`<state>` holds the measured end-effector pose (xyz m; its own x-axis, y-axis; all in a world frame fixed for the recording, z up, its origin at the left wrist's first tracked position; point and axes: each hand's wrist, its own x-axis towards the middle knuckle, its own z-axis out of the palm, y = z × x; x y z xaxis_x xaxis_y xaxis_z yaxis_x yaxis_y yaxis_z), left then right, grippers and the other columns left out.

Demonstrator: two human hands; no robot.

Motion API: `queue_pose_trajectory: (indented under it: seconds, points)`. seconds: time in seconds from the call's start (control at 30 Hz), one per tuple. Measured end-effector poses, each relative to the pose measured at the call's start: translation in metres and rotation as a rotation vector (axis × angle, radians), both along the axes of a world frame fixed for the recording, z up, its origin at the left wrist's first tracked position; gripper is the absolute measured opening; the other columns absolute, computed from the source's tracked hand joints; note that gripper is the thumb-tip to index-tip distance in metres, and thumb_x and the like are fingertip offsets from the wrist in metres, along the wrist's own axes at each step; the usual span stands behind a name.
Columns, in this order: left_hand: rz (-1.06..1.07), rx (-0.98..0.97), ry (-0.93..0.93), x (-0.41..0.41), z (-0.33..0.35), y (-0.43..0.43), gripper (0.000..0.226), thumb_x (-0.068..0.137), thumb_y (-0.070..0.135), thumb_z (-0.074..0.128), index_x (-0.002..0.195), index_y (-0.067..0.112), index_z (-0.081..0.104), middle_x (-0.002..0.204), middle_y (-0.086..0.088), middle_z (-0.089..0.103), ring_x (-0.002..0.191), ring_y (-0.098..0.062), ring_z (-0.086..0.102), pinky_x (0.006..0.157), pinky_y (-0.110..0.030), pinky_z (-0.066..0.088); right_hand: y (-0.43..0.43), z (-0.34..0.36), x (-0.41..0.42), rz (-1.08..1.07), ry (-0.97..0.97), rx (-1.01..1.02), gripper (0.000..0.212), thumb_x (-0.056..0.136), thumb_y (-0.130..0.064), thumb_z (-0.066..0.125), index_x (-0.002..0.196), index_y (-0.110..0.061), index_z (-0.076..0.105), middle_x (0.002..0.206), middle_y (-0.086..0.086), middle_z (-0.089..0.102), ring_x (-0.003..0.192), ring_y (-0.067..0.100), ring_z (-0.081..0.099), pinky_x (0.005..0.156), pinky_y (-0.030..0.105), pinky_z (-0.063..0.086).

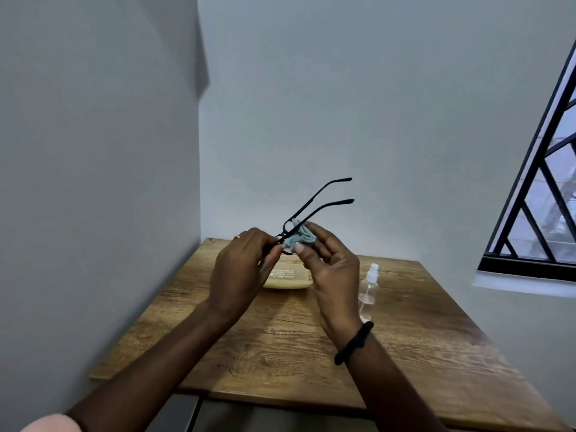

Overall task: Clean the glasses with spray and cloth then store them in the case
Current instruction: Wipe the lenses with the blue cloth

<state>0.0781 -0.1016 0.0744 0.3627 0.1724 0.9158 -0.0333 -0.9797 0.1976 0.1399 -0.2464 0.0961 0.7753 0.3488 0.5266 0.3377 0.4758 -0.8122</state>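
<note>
Black-framed glasses (314,204) are held up above the table with both temples unfolded and pointing away to the right. My left hand (241,269) pinches the frame at its front. My right hand (330,269) pinches a bunched light-blue cloth (297,240) against one lens. A tan glasses case (288,280) with white print lies shut on the wooden table (280,347) behind my hands. A clear spray bottle (369,289) with a white nozzle stands on the table just right of my right hand.
The table stands in a corner, with a grey wall on the left and another behind it. A barred window (542,194) is in the wall to the right. The table's front edge runs below my forearms.
</note>
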Motion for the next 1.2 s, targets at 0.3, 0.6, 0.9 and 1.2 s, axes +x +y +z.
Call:
queue_pose_trajectory:
  seconds: [0.3, 0.6, 0.9, 1.2]
  points:
    - [0.035, 0.131, 0.001, 0.001, -0.005, -0.01, 0.022, 0.094, 0.027, 0.055, 0.081, 0.01, 0.06, 0.072, -0.001, 0.058, 0.061, -0.02, 0.056, 0.051, -0.031, 0.04, 0.018, -0.009, -0.003, -0.143, -0.1, -0.117, 0.019, 0.083, -0.006, 0.078, 0.1, -0.014, 0.079, 0.098, -0.004, 0.079, 0.099, 0.007, 0.072, 0.087, 0.023, 0.055]
    - [0.034, 0.149, 0.004, 0.003, -0.009, -0.01, 0.02, 0.095, 0.03, 0.06, 0.085, 0.013, 0.065, 0.075, 0.001, 0.061, 0.065, -0.02, 0.06, 0.05, -0.036, 0.048, 0.007, -0.004, 0.003, -0.149, -0.054, -0.093, 0.006, 0.085, -0.012, 0.077, 0.089, -0.016, 0.078, 0.095, 0.006, 0.073, 0.095, 0.015, 0.069, 0.085, 0.031, 0.055]
    - [0.028, 0.118, 0.034, 0.003, -0.016, -0.007, 0.022, 0.098, 0.034, 0.059, 0.093, 0.015, 0.069, 0.081, 0.002, 0.065, 0.068, -0.018, 0.064, 0.053, -0.04, 0.052, -0.024, 0.028, 0.01, 0.063, 0.224, 0.093, 0.017, 0.079, -0.027, 0.074, 0.093, -0.018, 0.076, 0.09, -0.008, 0.076, 0.084, 0.004, 0.066, 0.079, 0.027, 0.046]
    - [0.003, 0.062, 0.007, 0.002, -0.012, -0.008, 0.021, 0.097, 0.034, 0.058, 0.088, 0.016, 0.066, 0.077, 0.004, 0.063, 0.064, -0.016, 0.06, 0.053, -0.038, 0.051, -0.015, 0.0, 0.01, -0.04, 0.16, 0.096, 0.01, 0.084, -0.014, 0.075, 0.093, -0.015, 0.078, 0.086, 0.002, 0.076, 0.082, 0.013, 0.067, 0.072, 0.026, 0.054]
